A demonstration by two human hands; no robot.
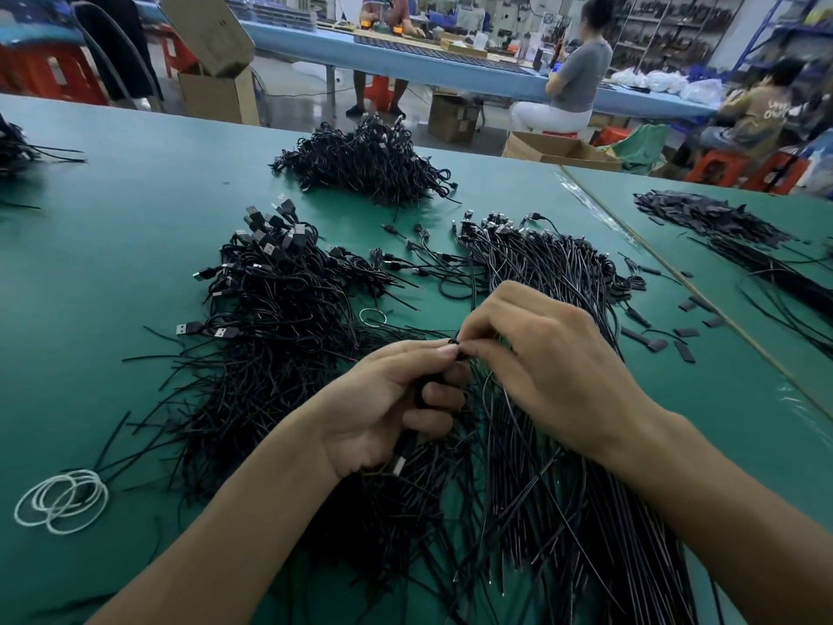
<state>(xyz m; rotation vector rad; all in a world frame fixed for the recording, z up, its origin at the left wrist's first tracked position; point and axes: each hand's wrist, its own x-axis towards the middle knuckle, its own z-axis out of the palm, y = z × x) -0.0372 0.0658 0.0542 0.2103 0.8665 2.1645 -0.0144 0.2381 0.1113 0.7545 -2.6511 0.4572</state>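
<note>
green table (112, 272), black cable (452, 341) pinched between left hand (392, 399) and right hand (541, 354)

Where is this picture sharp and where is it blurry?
Head view: the left hand, right hand and the cable they pinch are sharp under even light; the seated person at far right and the red stools at upper left are smeared; no strong glare on the green table.

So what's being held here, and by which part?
A black cable. The left hand grips its middle, with the USB plug sticking out below the palm; the right hand pinches its upper end.
</note>
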